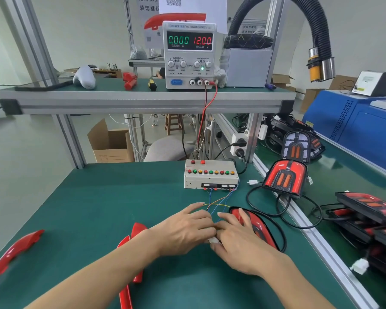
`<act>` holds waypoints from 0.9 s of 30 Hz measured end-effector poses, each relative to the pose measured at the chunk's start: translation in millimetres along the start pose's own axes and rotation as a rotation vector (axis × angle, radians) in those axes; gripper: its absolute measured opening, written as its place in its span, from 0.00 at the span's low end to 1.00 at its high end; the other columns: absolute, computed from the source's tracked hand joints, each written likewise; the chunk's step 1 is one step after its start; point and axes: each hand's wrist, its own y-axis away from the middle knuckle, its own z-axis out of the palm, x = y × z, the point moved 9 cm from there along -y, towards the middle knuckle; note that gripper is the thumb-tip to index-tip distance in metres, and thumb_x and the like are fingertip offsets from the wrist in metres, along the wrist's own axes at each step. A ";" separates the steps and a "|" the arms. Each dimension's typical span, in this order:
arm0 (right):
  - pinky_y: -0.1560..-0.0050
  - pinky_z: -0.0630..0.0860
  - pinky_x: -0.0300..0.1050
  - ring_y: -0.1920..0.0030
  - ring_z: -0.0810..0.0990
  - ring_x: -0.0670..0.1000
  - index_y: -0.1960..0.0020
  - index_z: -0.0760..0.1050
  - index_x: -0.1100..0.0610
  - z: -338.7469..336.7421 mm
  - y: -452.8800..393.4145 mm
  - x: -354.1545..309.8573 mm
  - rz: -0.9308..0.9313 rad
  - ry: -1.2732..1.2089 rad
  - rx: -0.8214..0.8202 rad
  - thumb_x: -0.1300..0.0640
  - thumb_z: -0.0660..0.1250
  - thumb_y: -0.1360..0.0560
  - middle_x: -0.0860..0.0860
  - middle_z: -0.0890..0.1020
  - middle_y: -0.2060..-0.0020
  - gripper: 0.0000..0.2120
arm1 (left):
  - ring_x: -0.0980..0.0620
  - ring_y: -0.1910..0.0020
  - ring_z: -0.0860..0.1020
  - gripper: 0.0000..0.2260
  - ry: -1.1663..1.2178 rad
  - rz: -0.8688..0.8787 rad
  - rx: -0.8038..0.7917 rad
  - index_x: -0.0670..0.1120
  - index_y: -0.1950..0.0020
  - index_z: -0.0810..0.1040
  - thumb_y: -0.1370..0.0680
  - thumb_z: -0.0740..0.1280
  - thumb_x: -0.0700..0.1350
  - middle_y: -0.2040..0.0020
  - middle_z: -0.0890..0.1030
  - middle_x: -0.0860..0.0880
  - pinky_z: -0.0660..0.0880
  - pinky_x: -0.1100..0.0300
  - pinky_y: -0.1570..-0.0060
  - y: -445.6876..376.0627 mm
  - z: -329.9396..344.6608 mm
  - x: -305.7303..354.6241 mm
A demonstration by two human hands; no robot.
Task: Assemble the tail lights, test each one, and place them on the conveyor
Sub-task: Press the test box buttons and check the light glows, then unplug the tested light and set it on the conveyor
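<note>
Both hands are meeting at the lower centre of the frame, just above the green counter (98, 208). The left hand (185, 230) is lying palm down with its fingers (194, 207) stretched forward, and its thumb side is closing on a small white connector (213, 240). The right hand (236, 239) is pressing against it from the right, its fingers curling round the same connector, so the two hands are pinching it between them. Thin blue, yellow and orange wires (218, 202) are running from under the hands up to the tester box (211, 177), which is sitting on the counter at mid-frame with a row of coloured buttons on top.

A red tail light (256, 226) is lying on the counter just right of the right hand, partly hidden by it, with a black cable (282, 230) looping round its right edge. A second tail light (284, 178) is standing tilted at the counter's right edge, and more are piling up on the conveyor (343, 166) at the right of the frame. Red trim pieces (16, 250) are lying at the lower left and beneath the left forearm.

On the shelf (143, 101) in the upper half, the power supply (188, 55) is showing 0.000 and 12.00, and red and black leads (206, 108) are dropping from it toward the tester box.
</note>
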 end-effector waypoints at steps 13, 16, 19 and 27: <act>0.23 0.30 0.64 0.18 0.42 0.49 0.35 0.78 0.54 0.6 6.6 5.2 0.040 0.019 -0.021 0.43 0.50 0.16 0.48 0.65 0.22 0.24 | 0.51 0.41 0.76 0.06 -0.070 -0.035 0.034 0.50 0.47 0.78 0.20 0.63 0.41 0.47 0.80 0.55 0.65 0.46 0.26 7.6 -6.7 -9.1; 0.25 0.29 0.63 0.18 0.40 0.50 0.45 0.80 0.53 2.0 8.8 9.9 0.054 0.053 -0.014 0.40 0.53 0.18 0.48 0.61 0.20 0.23 | 0.52 0.39 0.77 0.08 -0.087 -0.099 -0.015 0.51 0.46 0.80 0.23 0.68 0.42 0.44 0.81 0.56 0.69 0.44 0.28 18.4 -9.1 -26.9; 0.24 0.28 0.61 0.19 0.37 0.48 0.36 0.78 0.50 0.1 12.2 5.0 0.054 0.069 0.017 0.31 0.56 0.25 0.48 0.57 0.18 0.30 | 0.52 0.34 0.74 0.12 -0.053 -0.096 -0.153 0.52 0.38 0.78 0.21 0.65 0.48 0.40 0.80 0.56 0.63 0.44 0.24 20.3 0.1 -25.9; 0.32 0.70 0.53 0.34 0.75 0.51 0.33 0.77 0.50 -38.4 103.7 88.2 0.554 -0.333 0.636 0.31 0.56 0.24 0.47 0.79 0.37 0.31 | 0.50 0.31 0.74 0.21 -0.045 -0.218 -0.062 0.48 0.31 0.76 0.24 0.66 0.50 0.35 0.79 0.53 0.63 0.38 0.25 17.7 -17.0 -11.3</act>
